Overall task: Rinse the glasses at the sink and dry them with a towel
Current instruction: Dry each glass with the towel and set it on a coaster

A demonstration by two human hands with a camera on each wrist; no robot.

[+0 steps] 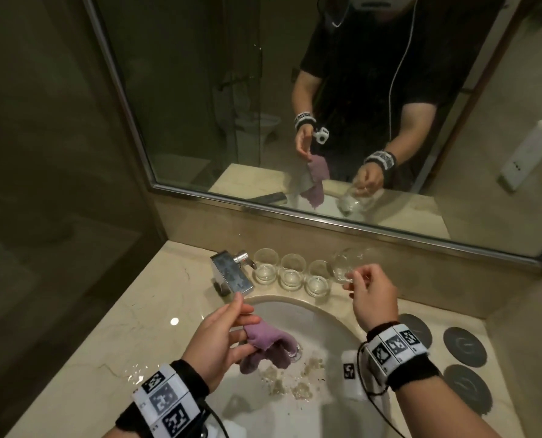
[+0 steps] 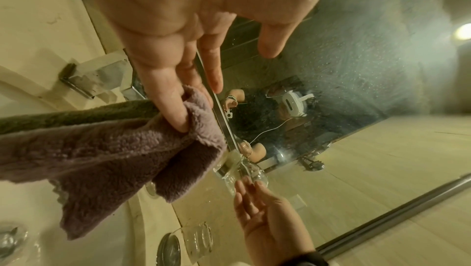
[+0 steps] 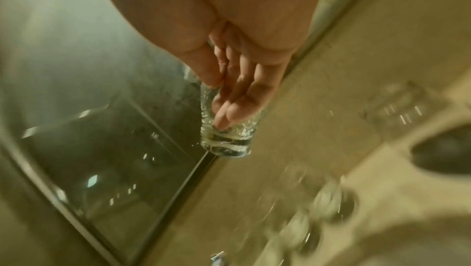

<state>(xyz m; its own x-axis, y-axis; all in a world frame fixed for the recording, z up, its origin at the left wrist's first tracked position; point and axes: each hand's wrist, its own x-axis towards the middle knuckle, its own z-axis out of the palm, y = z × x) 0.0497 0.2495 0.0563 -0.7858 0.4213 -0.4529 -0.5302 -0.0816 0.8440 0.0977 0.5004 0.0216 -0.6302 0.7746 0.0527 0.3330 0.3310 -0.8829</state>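
Note:
My left hand [image 1: 244,317] pinches a corner of a purple towel [image 1: 266,343] above the sink; the rest of the cloth hangs into the basin [image 1: 320,320]. In the left wrist view the towel [image 2: 114,149] droops from my fingers [image 2: 175,113]. My right hand [image 1: 353,281] grips a clear wet glass [image 1: 342,263], tilted in the air just right of a row of three glasses [image 1: 291,275] on the counter behind the sink. In the blurred right wrist view my fingers [image 3: 229,99] reach inside the glass [image 3: 224,141] with the thumb outside its wall.
A square chrome faucet [image 1: 231,275] stands left of the glass row. Three dark round coasters [image 1: 465,343] lie on the counter at the right. A large mirror [image 1: 263,105] backs the counter. Water drops and bits of debris [image 1: 295,380] lie in the basin near the drain.

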